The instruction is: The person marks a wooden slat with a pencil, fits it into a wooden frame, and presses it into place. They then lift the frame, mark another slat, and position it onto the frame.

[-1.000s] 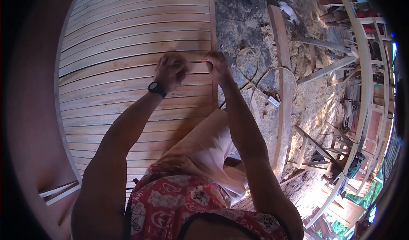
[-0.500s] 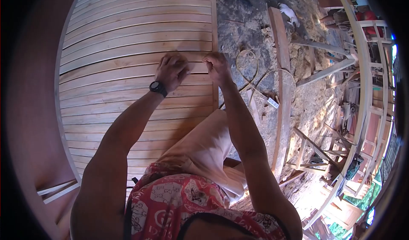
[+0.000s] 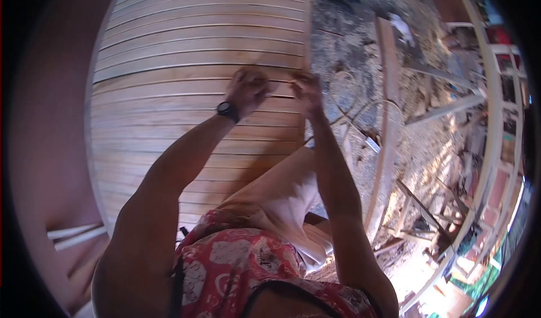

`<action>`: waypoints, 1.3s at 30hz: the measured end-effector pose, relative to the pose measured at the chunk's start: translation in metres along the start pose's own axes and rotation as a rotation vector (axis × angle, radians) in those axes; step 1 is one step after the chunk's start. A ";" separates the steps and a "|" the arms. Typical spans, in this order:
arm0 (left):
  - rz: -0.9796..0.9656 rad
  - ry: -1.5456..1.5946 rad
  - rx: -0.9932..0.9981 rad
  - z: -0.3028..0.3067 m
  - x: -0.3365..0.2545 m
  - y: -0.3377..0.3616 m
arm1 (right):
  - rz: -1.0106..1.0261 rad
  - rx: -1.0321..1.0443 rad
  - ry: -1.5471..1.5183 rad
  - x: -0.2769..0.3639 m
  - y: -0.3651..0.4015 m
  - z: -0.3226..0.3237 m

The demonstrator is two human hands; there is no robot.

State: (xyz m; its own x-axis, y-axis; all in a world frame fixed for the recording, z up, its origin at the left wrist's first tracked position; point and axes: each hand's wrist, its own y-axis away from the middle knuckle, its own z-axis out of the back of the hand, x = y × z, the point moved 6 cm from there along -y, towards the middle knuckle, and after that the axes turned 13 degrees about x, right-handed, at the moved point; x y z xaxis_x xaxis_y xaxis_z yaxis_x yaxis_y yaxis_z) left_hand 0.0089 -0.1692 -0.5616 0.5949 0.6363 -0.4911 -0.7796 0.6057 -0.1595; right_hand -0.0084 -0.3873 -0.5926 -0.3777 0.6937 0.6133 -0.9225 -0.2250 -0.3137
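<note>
A slatted wooden panel (image 3: 169, 118) of pale boards with dark grooves lies beneath both hands. My left hand (image 3: 248, 92), with a black watch (image 3: 227, 111) on its wrist, is closed low over the slats near the right side. Close to the panel's right edge strip, my right hand (image 3: 307, 92) is closed too, its fingers bent and pressed together. A pale patch shows in the small gap between the hands, over one slat. I cannot tell what the fingers hold, as they are blurred and curled over it.
Right of the panel, a looped cable with a white power strip (image 3: 372, 144) lies on the dirt floor. A long timber beam (image 3: 386, 92) runs beside it. Wooden frames and offcuts (image 3: 445, 106) stand farther right; a reddish-brown board (image 3: 51, 120) is at left.
The view has shifted, so the panel, floor items and both hands appear farther right. Both hands remain close together over the same part of the panel, fingers still closed.
</note>
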 end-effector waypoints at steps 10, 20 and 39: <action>0.023 0.008 -0.059 -0.002 0.006 0.006 | -0.013 -0.046 0.073 -0.020 0.017 -0.008; 0.001 0.007 -0.069 0.000 0.017 0.007 | -0.182 0.025 0.042 -0.035 0.025 -0.013; 0.172 -0.548 0.209 0.163 0.233 0.195 | -0.162 0.035 -0.280 -0.043 0.029 -0.022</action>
State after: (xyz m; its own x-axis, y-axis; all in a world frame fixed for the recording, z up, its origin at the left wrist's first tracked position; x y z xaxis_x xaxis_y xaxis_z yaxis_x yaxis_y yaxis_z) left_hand 0.0270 0.1754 -0.5671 0.5211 0.8531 0.0256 -0.8516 0.5178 0.0822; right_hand -0.0168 -0.4085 -0.6441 -0.2285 0.5082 0.8304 -0.9727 -0.1542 -0.1733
